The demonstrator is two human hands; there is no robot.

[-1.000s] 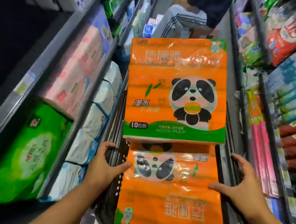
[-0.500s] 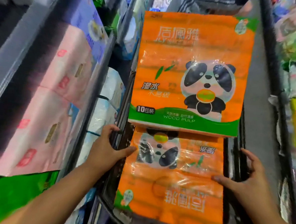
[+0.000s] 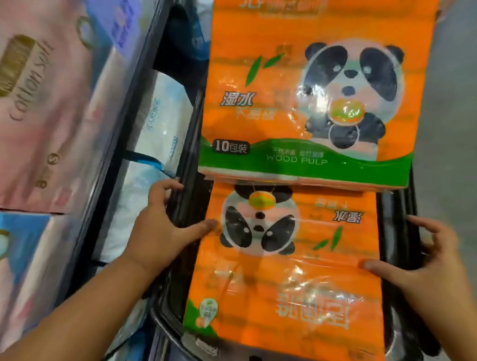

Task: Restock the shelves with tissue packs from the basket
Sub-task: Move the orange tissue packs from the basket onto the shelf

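Squarely at the centre, a black basket point(image 3: 187, 205) is seen from above, and two orange, panda-printed bundles are carried in it. The near tissue pack point(image 3: 287, 281) is laid flat at the basket's near end, its print upside down to the camera. The far tissue pack point(image 3: 307, 87) is set at the basket's far end, a level higher, with its near edge overlapping the far edge of the near tissue pack. The left hand point(image 3: 159, 228) is set on the basket's left rim: its fingers are curled over the rim, while the thumb is stretched inward and pressed on the left edge of the near tissue pack. The right hand point(image 3: 422, 264) is placed at the basket's right rim. Its thumb is laid on the right edge of the near tissue pack, and its fingers are spread and slightly bent over the rim; whether the rim is actually clasped cannot be told. Left of the basket, a shelf point(image 3: 136, 90) is stocked with pink packs point(image 3: 35, 106) and, closer to the basket, white packs point(image 3: 162, 125). Right of the basket, grey floor point(image 3: 459, 110) is seen.
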